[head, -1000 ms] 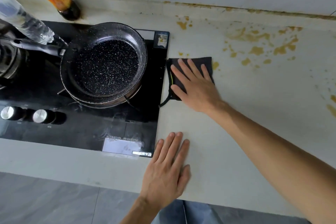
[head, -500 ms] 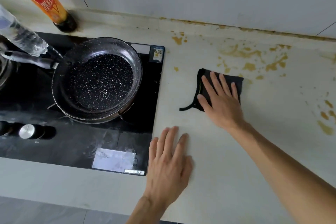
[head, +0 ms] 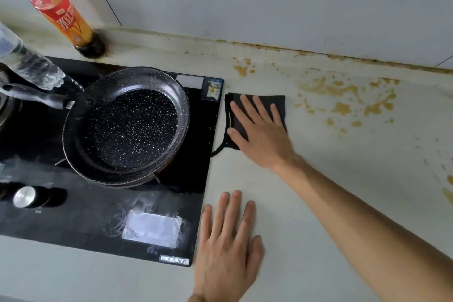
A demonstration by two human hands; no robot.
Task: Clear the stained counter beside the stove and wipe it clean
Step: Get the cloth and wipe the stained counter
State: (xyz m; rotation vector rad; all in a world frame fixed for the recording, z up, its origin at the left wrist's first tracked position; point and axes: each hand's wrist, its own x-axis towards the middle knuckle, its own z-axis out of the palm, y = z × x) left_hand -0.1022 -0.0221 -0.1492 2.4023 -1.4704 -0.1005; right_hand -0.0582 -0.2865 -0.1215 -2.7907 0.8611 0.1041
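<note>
A folded black cloth (head: 279, 102) lies on the pale counter (head: 343, 174) right beside the stove's right edge. My right hand (head: 262, 132) presses flat on the cloth with straight, spread fingers. My left hand (head: 228, 250) rests flat on the bare counter near the front, by the stove's front right corner. Yellow-brown stains (head: 343, 108) are spread over the counter to the right of the cloth, and smaller spots (head: 242, 70) sit behind it near the wall.
A black glass stove (head: 157, 203) holds a speckled black frying pan (head: 127, 127). A sauce bottle (head: 63, 17) stands at the back left by the wall, and a clear water bottle (head: 27, 61) is at the left. More stains (head: 448, 191) mark the far right.
My right hand has slid the cloth leftward, back to the stove's edge, after having pushed it right toward the stains. My left hand has stayed flat on the counter.
</note>
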